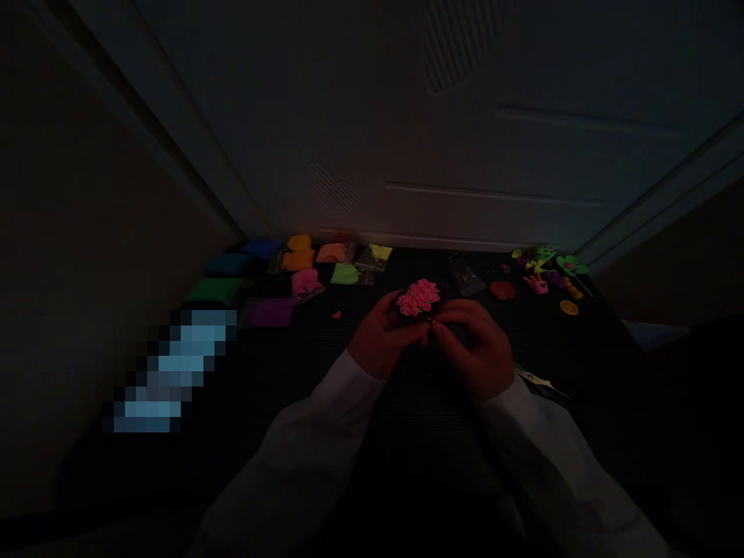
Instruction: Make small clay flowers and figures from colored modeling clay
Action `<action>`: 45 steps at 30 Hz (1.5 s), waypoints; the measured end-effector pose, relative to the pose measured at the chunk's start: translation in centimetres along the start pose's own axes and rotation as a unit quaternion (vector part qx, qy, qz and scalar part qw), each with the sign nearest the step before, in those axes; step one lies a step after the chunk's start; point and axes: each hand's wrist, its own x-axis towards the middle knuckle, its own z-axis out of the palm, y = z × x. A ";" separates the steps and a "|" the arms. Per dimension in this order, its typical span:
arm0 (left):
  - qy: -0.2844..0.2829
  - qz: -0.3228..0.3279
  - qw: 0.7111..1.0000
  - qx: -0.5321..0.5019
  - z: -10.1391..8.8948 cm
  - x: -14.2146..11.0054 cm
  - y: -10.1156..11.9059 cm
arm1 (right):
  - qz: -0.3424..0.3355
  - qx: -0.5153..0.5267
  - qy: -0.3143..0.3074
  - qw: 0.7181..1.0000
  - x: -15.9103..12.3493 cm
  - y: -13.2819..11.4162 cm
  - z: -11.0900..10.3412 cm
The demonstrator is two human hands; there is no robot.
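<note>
My left hand (379,333) is closed around the lower part of a pink clay flower bouquet (418,297), a cluster of small rosettes with bits of green at its edge. The blossoms face up above my thumb. Close against it on the right, my right hand (477,347) pinches at a small dark-reddish bit (431,321) just below the flowers. What that bit is cannot be made out in the dim light. A little pink piece shows under the fingertips. Both hands meet over the middle of the dark table.
Bags of coloured clay, among them green (216,291), purple (272,312) and orange (298,260), lie at the back left. A red clay lump (502,290), clay figures (538,284) and a yellow disc (569,308) sit right. Scissors (539,380) lie beside my right wrist. A pixelated bright patch covers the left.
</note>
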 end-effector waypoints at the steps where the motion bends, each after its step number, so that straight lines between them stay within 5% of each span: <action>1: -0.005 0.001 1.000 -0.003 0.0 0.0 0.0 | -0.001 -0.001 -0.001 1.000 0.0 0.0 0.0; 34: -0.037 0.034 0.997 0.061 -1.3 0.3 -0.4 | -0.071 -0.050 -0.007 0.996 0.3 -0.1 -0.7; 45: -0.048 0.007 0.997 0.055 -1.3 0.3 -0.2 | -0.026 -0.022 -0.044 0.998 0.3 0.3 -0.9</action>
